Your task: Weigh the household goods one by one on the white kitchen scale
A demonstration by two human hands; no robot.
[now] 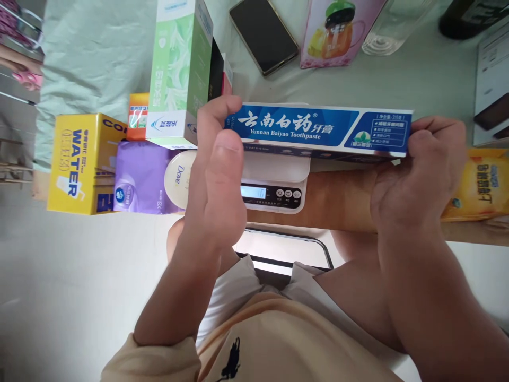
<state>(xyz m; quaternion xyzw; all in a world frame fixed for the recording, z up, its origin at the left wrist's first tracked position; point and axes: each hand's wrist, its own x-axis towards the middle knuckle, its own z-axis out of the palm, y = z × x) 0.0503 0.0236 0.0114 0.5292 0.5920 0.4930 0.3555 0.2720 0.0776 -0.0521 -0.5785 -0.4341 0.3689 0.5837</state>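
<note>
A long blue and white toothpaste box (pixel 302 126) lies lengthwise between both hands, over a white digital kitchen scale (pixel 274 172) whose display is lit. My left hand (pixel 220 175) grips the box's left end with thumb and fingers. At the opposite end, my right hand (pixel 421 170) pinches the corner. Whether the box rests on the scale's plate or hovers just above it, I cannot tell. Close to my left hand are a round cream Dove container (pixel 177 180), partly hidden, and a tall green and white box (pixel 178 74).
Left stand a purple tissue pack (pixel 143 178), an orange box (pixel 138 116) and a yellow box (pixel 83 164). Behind are a phone (pixel 264 34), a pink box (pixel 338 32), a clear container (pixel 392 26) and a dark bottle (pixel 471 18). A yellow snack bag (pixel 481 185) lies right.
</note>
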